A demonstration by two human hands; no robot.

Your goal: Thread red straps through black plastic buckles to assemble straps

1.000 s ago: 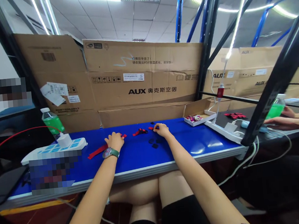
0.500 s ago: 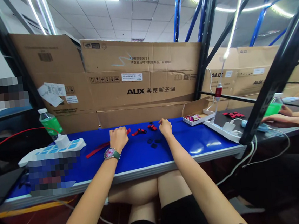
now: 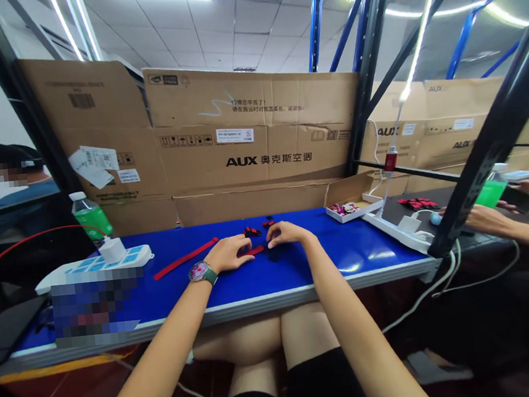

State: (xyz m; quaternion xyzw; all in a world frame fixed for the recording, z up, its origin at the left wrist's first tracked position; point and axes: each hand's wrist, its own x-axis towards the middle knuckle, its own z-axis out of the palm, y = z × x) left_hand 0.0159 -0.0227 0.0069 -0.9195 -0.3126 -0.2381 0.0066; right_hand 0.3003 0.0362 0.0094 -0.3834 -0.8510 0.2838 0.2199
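Observation:
My left hand (image 3: 233, 253), with a watch on its wrist, is closed on a short red piece (image 3: 254, 250) above the blue tabletop. My right hand (image 3: 286, 232) is bent just right of that piece, its fingertips together by the dark pieces; what they hold, if anything, is too small to make out. Small black pieces (image 3: 274, 255) lie below its fingers. Behind the hands are a red and black piece (image 3: 251, 231) and another small one (image 3: 267, 224). A long red strip (image 3: 184, 260) lies flat to the left of my left hand.
A white power strip (image 3: 93, 267) and a green-labelled bottle (image 3: 89, 218) stand at the left. An open white box (image 3: 347, 210) with small items sits at the back right, beside another power strip (image 3: 396, 234). A person's hands (image 3: 491, 220) are beyond the dark post (image 3: 475, 203).
My left hand has moved right and forward of the strip, with a short red piece now at its fingers. My right hand has come down and left toward the black pieces.

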